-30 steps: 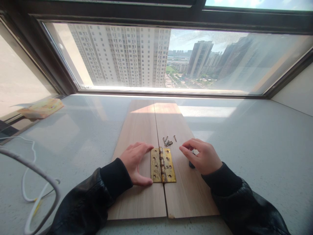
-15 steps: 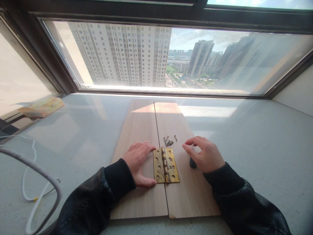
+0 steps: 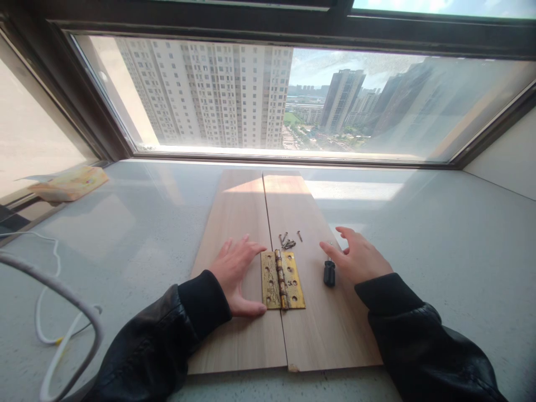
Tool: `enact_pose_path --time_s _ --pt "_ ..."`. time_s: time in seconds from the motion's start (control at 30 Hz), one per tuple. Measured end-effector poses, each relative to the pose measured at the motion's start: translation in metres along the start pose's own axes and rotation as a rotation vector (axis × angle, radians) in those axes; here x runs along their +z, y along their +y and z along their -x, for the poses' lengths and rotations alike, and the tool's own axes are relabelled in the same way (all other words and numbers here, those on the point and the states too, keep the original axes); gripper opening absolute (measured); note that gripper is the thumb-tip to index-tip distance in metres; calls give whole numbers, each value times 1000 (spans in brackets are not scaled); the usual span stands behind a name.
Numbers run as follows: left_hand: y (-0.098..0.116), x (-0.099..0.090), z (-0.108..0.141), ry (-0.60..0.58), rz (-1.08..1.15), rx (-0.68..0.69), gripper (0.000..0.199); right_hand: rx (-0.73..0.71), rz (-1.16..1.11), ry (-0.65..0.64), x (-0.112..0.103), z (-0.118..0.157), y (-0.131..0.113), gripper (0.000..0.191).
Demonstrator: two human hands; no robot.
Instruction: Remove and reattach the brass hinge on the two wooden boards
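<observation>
A worn brass butt hinge (image 3: pixel 283 280) lies opened flat across the seam between two pale wooden boards (image 3: pixel 234 223). My left hand (image 3: pixel 239 276) rests on the left board with its fingers spread; thumb and index finger reach the hinge's left corners. Over the right board, my right hand (image 3: pixel 355 257) is held with fingers apart and nothing in it. Just left of its palm lies a short screwdriver (image 3: pixel 329 273) with a black handle, its shaft partly hidden by the fingers. A small heap of screws (image 3: pixel 288 242) sits beyond the hinge, one screw (image 3: pixel 299 236) lying apart.
The boards lie on a pale speckled sill (image 3: pixel 452 251) below a dark-framed window (image 3: pixel 293 159). A yellowish block (image 3: pixel 71 184) stands at the far left. White cables (image 3: pixel 90 310) loop over the left side.
My right hand has shifted right and its fingers have spread, showing more of the screwdriver. The hinge and my left hand have stayed nearly in place.
</observation>
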State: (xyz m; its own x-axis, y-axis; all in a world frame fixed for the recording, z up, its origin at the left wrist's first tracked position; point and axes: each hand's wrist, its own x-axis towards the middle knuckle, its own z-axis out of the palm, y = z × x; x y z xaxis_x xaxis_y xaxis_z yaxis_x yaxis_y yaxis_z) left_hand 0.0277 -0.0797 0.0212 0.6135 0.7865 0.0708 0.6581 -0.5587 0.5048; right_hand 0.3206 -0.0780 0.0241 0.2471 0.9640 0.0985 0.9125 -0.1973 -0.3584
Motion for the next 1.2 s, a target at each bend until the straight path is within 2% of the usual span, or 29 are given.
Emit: enact_pose_path --time_s 0.1,0.17,0.3,0.7,1.2 --pt "1 -1 1 -28 -42 -13 111 0 5 -37 0 -1 0 64" --pt "2 -2 2 -48 -55 -11 112 -8 1 -41 1 -2 1 61" --pt "3 -4 2 -61 -56 -2 111 -11 -10 -25 3 -3 1 59" --pt "0 2 4 7 -21 49 104 -20 -15 -1 6 -2 3 59" --pt "0 6 2 72 -17 22 91 -61 0 11 10 -2 2 57"
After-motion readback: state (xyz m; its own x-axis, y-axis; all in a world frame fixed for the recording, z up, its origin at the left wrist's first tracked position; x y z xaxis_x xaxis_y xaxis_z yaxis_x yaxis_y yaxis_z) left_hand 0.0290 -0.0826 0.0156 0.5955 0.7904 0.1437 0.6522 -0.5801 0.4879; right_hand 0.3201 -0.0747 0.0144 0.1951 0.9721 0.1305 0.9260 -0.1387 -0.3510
